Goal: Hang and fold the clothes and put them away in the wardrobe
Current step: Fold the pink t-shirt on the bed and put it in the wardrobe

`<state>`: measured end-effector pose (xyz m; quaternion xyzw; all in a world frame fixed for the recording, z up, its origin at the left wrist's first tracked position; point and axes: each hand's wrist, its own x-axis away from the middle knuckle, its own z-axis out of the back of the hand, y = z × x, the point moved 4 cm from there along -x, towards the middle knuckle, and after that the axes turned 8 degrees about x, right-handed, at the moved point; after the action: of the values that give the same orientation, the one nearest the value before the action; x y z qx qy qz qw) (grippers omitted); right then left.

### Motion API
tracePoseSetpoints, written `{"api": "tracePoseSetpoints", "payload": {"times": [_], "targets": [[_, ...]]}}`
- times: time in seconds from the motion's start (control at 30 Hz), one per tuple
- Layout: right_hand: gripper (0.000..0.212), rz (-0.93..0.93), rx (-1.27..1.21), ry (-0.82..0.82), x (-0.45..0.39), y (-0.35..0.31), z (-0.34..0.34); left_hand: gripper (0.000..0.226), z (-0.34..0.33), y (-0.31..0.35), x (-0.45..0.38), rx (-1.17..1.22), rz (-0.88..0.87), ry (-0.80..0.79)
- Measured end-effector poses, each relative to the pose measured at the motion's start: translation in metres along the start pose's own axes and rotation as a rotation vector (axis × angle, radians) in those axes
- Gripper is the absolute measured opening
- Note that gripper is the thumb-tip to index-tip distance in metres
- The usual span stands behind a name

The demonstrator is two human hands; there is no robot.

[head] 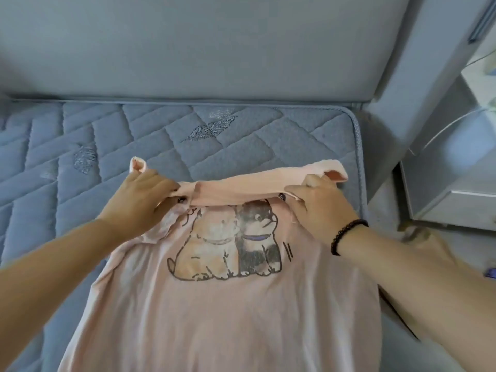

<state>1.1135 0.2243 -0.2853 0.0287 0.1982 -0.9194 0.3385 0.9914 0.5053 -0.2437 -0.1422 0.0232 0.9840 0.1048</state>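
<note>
Folding goes well if both hands pull evenly: left hand (142, 202) and right hand (319, 208) each pinch the far folded edge of the soft pink cotton T-shirt with printed dogs (214, 304), lying between them on the blue quilted mattress (107, 135).

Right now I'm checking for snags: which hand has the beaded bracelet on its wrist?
The right hand, gripping the pink T-shirt; a dark beaded bracelet circles its wrist, while the left hand has a bare wrist.

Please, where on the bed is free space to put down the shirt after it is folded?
The mattress is bare between the pink shirt and the padded headboard, and also left of the left hand. It is crowded on the right: there the shirt, gripped by the right hand too, reaches nearly to the mattress edge.
</note>
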Motion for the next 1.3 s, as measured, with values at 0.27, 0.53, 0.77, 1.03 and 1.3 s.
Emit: {"api": "tracePoseSetpoints", "payload": {"times": [0.27,0.53,0.77,1.03,1.3], "targets": [[0.019,-0.050,0.046,-0.053,0.151,-0.054,0.006,0.049,0.004,0.077,0.163,0.210,0.009,-0.071],[0.036,-0.137,0.032,-0.398,0.263,-0.089,-0.009,0.044,0.020,0.143,0.265,0.308,0.059,-0.054],[0.036,-0.172,0.019,-0.435,0.307,-0.100,-0.002,0.047,0.032,0.183,0.308,0.356,0.086,-0.145],[0.040,-0.240,-0.166,-0.531,0.382,-0.105,0.005,0.048,0.035,0.206,0.357,0.325,0.067,-0.178],[0.035,-0.468,-0.368,-0.556,0.408,-0.083,0.019,0.048,0.035,0.230,0.370,0.406,0.241,-0.130]]}}
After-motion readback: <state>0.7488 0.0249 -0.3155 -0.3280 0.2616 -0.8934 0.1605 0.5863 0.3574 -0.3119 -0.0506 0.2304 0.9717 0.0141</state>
